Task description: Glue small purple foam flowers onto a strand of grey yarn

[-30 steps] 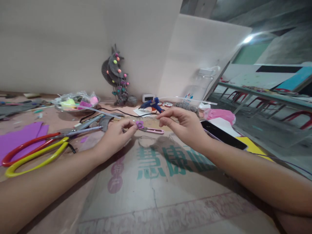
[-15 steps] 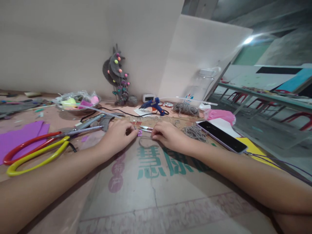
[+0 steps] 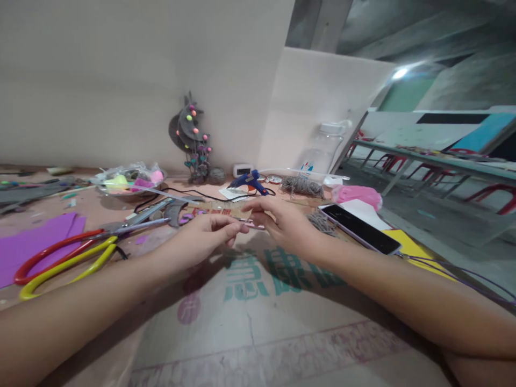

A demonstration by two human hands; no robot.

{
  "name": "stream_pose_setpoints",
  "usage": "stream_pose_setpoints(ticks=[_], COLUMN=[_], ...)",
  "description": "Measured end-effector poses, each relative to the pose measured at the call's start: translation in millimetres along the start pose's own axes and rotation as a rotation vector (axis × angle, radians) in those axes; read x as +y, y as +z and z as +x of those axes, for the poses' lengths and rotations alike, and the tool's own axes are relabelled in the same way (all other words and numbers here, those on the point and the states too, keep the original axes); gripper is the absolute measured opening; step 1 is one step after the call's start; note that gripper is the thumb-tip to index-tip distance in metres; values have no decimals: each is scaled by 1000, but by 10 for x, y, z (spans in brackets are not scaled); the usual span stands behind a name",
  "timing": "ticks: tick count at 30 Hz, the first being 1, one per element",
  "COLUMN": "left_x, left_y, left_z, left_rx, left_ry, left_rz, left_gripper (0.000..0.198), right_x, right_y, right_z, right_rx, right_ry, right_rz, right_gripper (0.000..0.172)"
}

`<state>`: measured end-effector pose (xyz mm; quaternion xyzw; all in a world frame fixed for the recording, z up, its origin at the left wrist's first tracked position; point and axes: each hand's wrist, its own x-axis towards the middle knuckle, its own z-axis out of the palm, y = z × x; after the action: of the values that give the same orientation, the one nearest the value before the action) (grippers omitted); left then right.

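My left hand (image 3: 213,232) and my right hand (image 3: 287,224) are raised just above a printed cardboard sheet (image 3: 193,344), fingertips nearly meeting. The left thumb and forefinger are pinched together; whatever is between them is too small to make out. My right fingers are also closed, on a thin strand of grey yarn that barely shows. Partly hidden behind the right fingers lies a small slim tool (image 3: 255,225). Beyond the left hand are small purple pieces (image 3: 187,218) and a curved grey felt piece (image 3: 173,213). Loose grey yarn (image 3: 322,223) lies behind the right wrist.
Red-and-yellow-handled scissors (image 3: 64,252) lie left beside purple sheets (image 3: 40,236). At the back stand a bowl of pompoms (image 3: 129,183), a felt moon ornament (image 3: 191,134), a blue glue gun (image 3: 250,181) and a clear bottle (image 3: 322,148). A phone (image 3: 363,228) lies right.
Both hands have lifted from the cardboard and come together. The grey yarn loop that lay by my right fingers is gone from the sheet. The view has shifted slightly.
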<state>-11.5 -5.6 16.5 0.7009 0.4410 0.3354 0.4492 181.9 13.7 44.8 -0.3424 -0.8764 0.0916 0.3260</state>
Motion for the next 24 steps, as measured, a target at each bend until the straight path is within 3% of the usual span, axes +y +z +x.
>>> stream_pose_setpoints(ticks=[3,8,13,16,19,24], left_x=[73,225,277,278,272,243], left_y=[-93,-257,-369,-431,-474,-520], left_z=[13,50,50,35,30,59], left_rx=[10,33,-59,-114,-84,-58], left_ry=[-22,51,27,18,-6,31], left_rz=[131,315,462,534,539,405], left_gripper=[33,33,32,29,26,18], right_x=[71,146,266,376,414,223], right_y=[-147,-589,-948,-1045,-1073,-1031], right_z=[52,151,192,194,195,175], right_rx=[38,106,253,353,396,371], right_ry=[12,95,184,124,87,85], right_rz=[-67,-80,-65,-35,16,59], right_gripper=[22,20,18,17,16,16])
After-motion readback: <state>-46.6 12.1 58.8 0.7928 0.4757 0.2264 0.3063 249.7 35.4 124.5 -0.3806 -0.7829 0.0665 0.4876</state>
